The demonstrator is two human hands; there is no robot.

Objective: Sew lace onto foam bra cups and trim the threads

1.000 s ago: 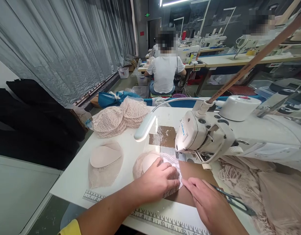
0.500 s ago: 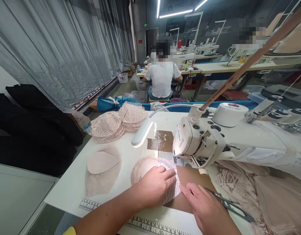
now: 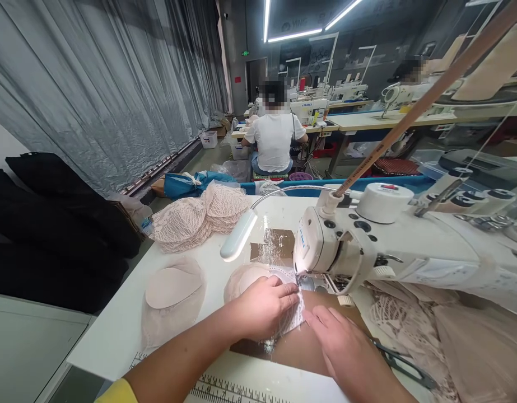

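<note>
A beige bra cup piece [image 3: 240, 280] with white lace [image 3: 292, 320] over its right part lies at the needle of a white sewing machine [image 3: 315, 240]. My left hand [image 3: 264, 305] presses down on the lace from above, fingers extended and slightly bent, the fingertips close to the presser foot. At the lace's right edge is my right hand [image 3: 344, 344], its fingertips closed on that edge. The rest of this hand rests over a brown board [image 3: 298, 350]. Dark thread snips [image 3: 405, 364] lie beside my right wrist, partly hidden by it.
Another beige cup piece [image 3: 174, 296] lies on the white table [image 3: 107, 336] at left. Stacked lace cups [image 3: 182, 224] stand behind it. A lamp [image 3: 239, 238] arches over the work. Beige fabric [image 3: 472, 347] is heaped at right. A person in white [image 3: 275, 140] sits ahead.
The view has tilted up and shifted slightly. The lace piece has advanced a little toward the needle, and my right hand's fingers lie closer together at its edge.
</note>
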